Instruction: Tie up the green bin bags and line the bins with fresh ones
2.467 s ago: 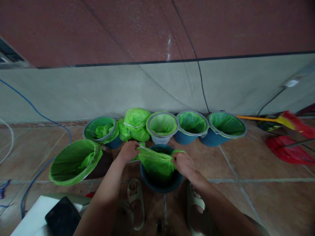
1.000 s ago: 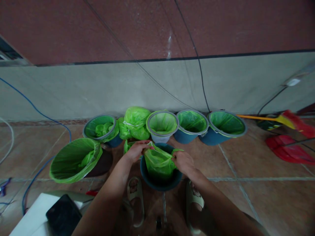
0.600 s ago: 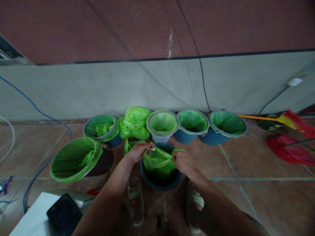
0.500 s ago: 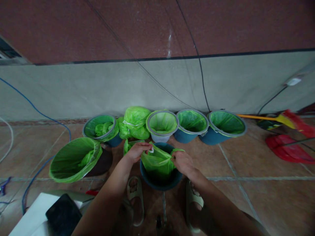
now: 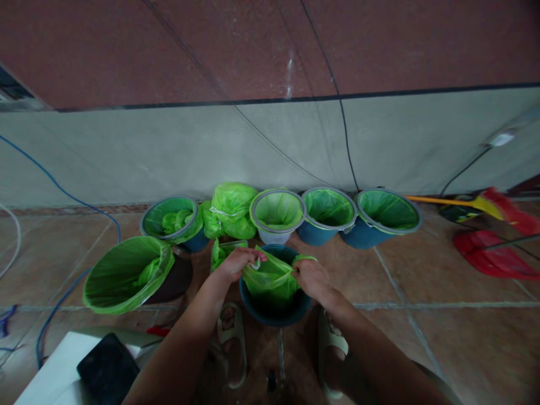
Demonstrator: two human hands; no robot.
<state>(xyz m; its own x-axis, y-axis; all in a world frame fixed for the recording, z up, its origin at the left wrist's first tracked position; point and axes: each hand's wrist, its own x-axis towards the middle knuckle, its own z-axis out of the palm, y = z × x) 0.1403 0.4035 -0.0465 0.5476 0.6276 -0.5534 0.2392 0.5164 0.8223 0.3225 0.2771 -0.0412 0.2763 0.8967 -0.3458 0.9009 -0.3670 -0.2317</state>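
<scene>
A blue bin [image 5: 248,306] stands on the floor between my feet. Inside it hangs a green plastic bag [image 5: 272,278], its mouth stretched between my two hands. My left hand [image 5: 239,263] pinches the bag's left edge above the rim, and a small white bit shows at the fingers. Over the right side of the rim, my right hand [image 5: 311,275] is closed on the opposite edge of the bag. The bottom of the bag is hidden in the dark bin.
Lined bins stand along the wall, among them a white bin [image 5: 274,237] and a blue bin [image 5: 324,236]. A tied green bag [image 5: 234,208] sits beside them. At left lies a dark bin [image 5: 179,278]; at right, a red dustpan [image 5: 481,256]. A black phone [image 5: 107,365] rests near front left.
My left hand has shifted slightly along the bag's edge, and its fingertips reach a little further right. My right hand keeps its hold; the bins stay where they were.
</scene>
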